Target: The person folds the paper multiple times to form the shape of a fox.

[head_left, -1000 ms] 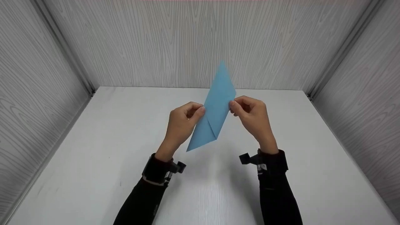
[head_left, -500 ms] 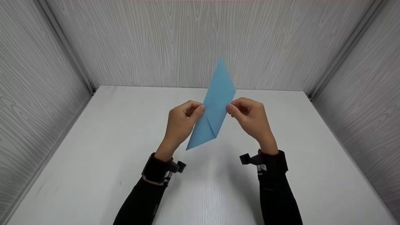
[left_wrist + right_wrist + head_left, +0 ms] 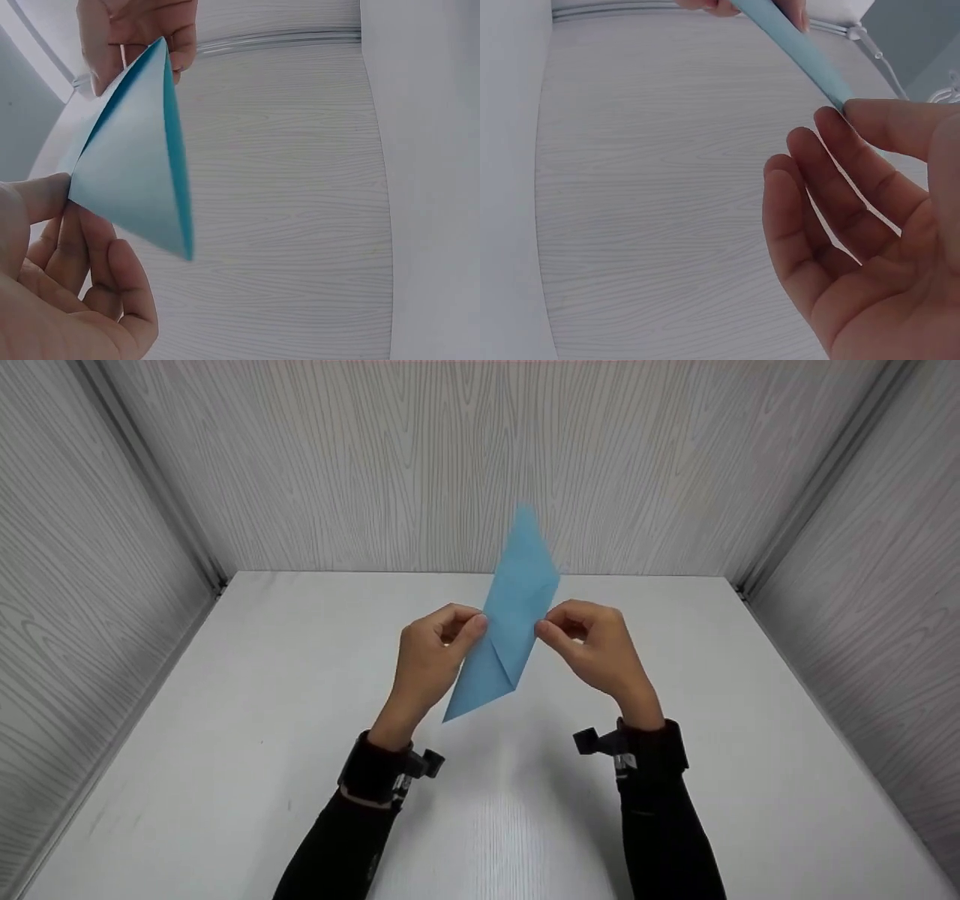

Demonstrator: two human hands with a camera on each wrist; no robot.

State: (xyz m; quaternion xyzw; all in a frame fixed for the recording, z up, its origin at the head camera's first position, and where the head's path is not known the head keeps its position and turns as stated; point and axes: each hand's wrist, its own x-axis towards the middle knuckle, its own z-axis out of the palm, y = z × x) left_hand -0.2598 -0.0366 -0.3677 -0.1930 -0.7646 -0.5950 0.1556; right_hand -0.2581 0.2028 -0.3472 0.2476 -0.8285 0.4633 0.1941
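A folded sheet of light blue paper [image 3: 517, 592] is held up above the table, long and pointed at its top, with a slanted flap edge near its lower end. My left hand [image 3: 431, 652] pinches its left edge between thumb and fingers. On the opposite edge, lower than the paper's right corner, my right hand [image 3: 596, 649] pinches it too. The left wrist view shows the folded paper [image 3: 127, 157] from its end, its layers standing slightly apart. In the right wrist view, thumb and forefinger meet at the edge of the paper [image 3: 799, 49]; the other fingers are loosely bent.
A white table [image 3: 225, 720] lies under both hands. Wood-grained panels stand at the back [image 3: 375, 465] and on both sides. Each wrist wears a black strap with a small camera, the left strap [image 3: 375, 769] and the right strap [image 3: 652, 754].
The right hand has slid down along the paper's right edge, and its fingertips sit lower now. Paper and both hands have shifted slightly left. The left hand keeps its pinch.
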